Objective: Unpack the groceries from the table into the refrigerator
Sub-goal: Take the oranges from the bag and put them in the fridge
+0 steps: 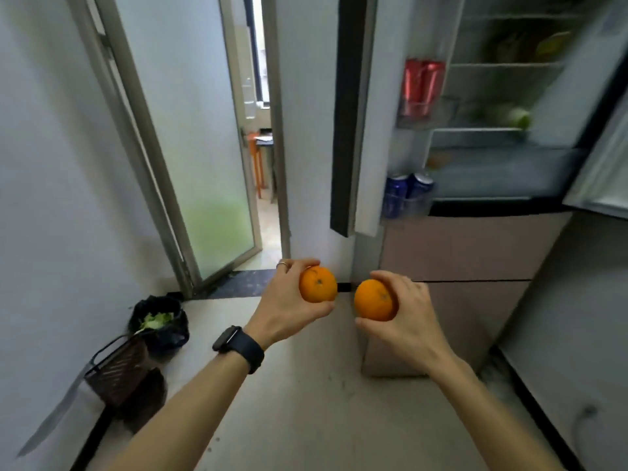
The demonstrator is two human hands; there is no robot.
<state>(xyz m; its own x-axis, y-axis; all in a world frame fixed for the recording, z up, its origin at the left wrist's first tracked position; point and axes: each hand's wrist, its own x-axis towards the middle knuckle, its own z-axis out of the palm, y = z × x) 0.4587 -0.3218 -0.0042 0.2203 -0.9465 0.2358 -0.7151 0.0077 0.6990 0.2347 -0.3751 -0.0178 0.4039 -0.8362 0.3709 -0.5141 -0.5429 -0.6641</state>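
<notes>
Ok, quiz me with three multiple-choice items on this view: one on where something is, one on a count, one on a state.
1. Where do the red cans stand?
A: on the floor. B: in the upper rack of the fridge door. C: on the top shelf inside.
2. How many pieces of fruit are being held?
A: one. B: two. C: three.
3. The fridge door is:
A: open. B: shut. C: removed.

1 B: they sit in the door's upper rack, above the blue cans.
2 B: the left hand grips the left orange, the right hand grips the right orange.
3 A: the shelves inside show.
</notes>
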